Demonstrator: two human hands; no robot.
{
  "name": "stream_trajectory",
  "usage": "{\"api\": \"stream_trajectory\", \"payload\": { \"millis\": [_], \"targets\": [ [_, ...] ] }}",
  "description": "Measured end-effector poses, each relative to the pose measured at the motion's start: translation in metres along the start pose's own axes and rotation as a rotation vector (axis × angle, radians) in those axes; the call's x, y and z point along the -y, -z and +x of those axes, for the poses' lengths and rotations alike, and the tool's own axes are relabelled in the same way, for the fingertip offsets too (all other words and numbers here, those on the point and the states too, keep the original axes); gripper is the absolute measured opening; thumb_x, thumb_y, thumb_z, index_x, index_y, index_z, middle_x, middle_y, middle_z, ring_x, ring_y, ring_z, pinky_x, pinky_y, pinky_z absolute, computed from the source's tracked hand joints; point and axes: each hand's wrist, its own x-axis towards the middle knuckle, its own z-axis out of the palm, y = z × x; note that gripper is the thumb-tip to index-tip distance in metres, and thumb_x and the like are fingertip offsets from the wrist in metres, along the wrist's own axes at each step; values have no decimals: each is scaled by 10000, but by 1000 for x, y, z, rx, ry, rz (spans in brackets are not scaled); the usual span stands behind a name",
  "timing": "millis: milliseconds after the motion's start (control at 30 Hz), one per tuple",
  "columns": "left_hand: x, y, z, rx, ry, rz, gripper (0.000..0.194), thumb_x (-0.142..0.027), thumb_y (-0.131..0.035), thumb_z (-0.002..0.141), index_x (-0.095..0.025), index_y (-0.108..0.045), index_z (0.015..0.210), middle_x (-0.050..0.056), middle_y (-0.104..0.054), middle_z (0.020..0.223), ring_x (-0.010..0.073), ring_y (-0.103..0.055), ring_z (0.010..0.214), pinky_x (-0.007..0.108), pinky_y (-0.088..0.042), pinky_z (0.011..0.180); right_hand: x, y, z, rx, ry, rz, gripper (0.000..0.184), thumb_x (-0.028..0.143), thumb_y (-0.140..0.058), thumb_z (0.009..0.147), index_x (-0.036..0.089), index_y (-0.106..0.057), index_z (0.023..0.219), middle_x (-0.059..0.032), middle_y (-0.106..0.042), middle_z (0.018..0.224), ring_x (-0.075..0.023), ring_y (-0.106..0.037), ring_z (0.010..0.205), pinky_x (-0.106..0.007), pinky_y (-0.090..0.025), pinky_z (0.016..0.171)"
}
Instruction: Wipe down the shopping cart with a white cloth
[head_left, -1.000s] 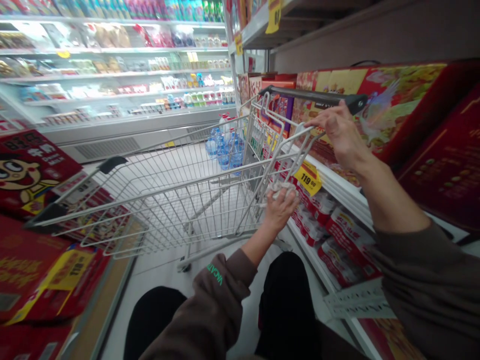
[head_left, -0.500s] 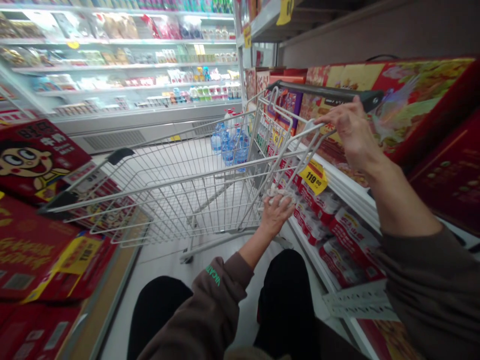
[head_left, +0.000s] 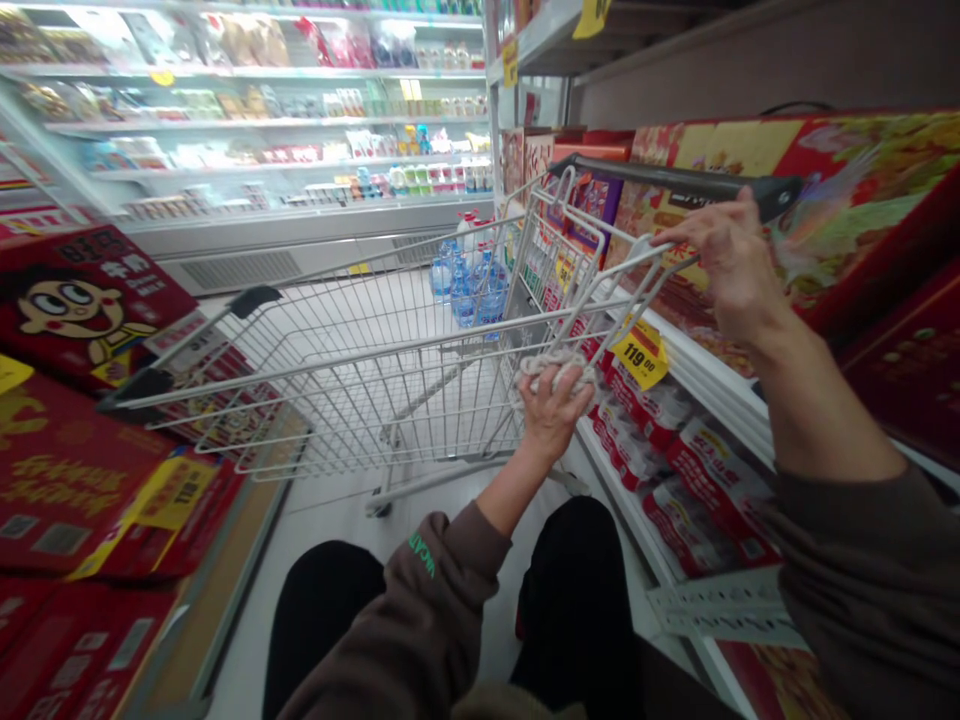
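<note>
A wire shopping cart (head_left: 390,350) stands sideways before me. My right hand (head_left: 739,265) is curled over the upper wire frame at its handle end, just below the dark push handle (head_left: 675,180). Lower down, my left hand (head_left: 555,410) has its fingers bent around a whitish, rope-like wiping cloth (head_left: 551,368) against the outer side of the cart basket. The palm side of that hand and part of the bundle are hidden. Through the wires, the cart's basket shows no goods in it.
Red gift boxes (head_left: 82,480) are stacked on the left. On the right are shelves with boxes and wrapped packs (head_left: 712,480), plus a yellow price tag (head_left: 641,352). Blue-tinted water bottles (head_left: 476,285) stand beyond the cart, before a lit refrigerated display (head_left: 285,230).
The view has shifted slightly, so the cart and shelves appear a little further right. My left hand has moved slightly on the cart side, showing more of the bundle; my right hand keeps its hold.
</note>
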Motion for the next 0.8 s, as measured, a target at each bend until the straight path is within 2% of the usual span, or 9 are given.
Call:
{"api": "stream_trajectory", "payload": {
  "millis": [67, 133, 200, 267, 433, 567, 667, 733, 800],
  "targets": [
    [6, -5, -22, 87, -58, 8, 104, -265, -661, 965, -336, -727, 1000, -8, -757, 1180, 242, -619, 1133, 486, -339, 996, 0, 0, 0, 0, -9, 7, 826, 666, -45, 1005, 222, -739, 1065, -79, -717, 1056, -250, -565, 1223, -583, -144, 1270],
    [7, -6, -44, 204, 3, -10, 107, -251, -692, 940, -335, -733, 991, 0, -755, 1179, 241, -621, 1125, 480, -354, 988, -2, -1, 0, 3, -11, 12, 830, 680, -48, 999, 226, -741, 1061, -81, -717, 1057, -250, -567, 1219, -589, -143, 1267],
    [4, -3, -54, 254, 84, -11, 137, -223, -699, 926, -332, -736, 1000, 17, -741, 1207, 255, -607, 1150, 483, -356, 979, -4, -2, 0, 0, -9, 18, 837, 699, -53, 990, 228, -743, 1050, -82, -717, 1067, -247, -568, 1215, -584, -134, 1272],
    [0, 4, -48, 233, 113, -18, 168, -205, -685, 929, -338, -736, 1016, 19, -725, 1235, 263, -587, 1182, 486, -346, 979, -6, -3, 0, -13, -3, 31, 834, 699, -62, 991, 225, -745, 1052, -80, -714, 1071, -243, -565, 1213, -572, -118, 1279],
    [4, 13, -19, 94, 26, -29, 167, -246, -638, 972, -374, -724, 1035, -16, -713, 1239, 246, -553, 1230, 489, -319, 1017, -5, -5, -2, -41, -9, 63, 786, 655, -107, 1013, 216, -754, 1084, -88, -712, 1073, -239, -554, 1225, -520, -105, 1295],
    [14, 18, -43, 292, 49, 8, 118, -219, -651, 950, -305, -721, 989, 25, -709, 1221, 259, -569, 1179, 498, -367, 989, -3, -5, -2, -63, -6, 77, 764, 669, -127, 1007, 246, -759, 1077, -75, -719, 1054, -253, -559, 1224, -571, -133, 1278],
    [16, 28, -68, 471, 172, -33, 224, -113, -693, 865, -305, -726, 975, 38, -685, 1231, 271, -557, 1169, 494, -397, 960, -4, -5, -2, -56, 10, 79, 753, 659, -133, 1011, 251, -762, 1079, -76, -723, 1056, -254, -563, 1216, -586, -143, 1269],
    [16, 34, -71, 497, 188, -80, 301, -85, -711, 824, -323, -733, 1006, 41, -664, 1271, 278, -536, 1200, 490, -393, 957, -5, -5, -3, -61, 18, 82, 749, 654, -135, 1013, 253, -765, 1079, -78, -723, 1057, -255, -561, 1224, -584, -137, 1270],
    [18, 37, -65, 430, 132, -103, 300, -123, -706, 851, -352, -737, 1042, 32, -660, 1294, 276, -520, 1228, 492, -371, 984, -6, -6, -3, -73, 17, 72, 770, 671, -122, 1006, 256, -766, 1077, -83, -722, 1055, -262, -561, 1232, -592, -133, 1266]
  ]
}}
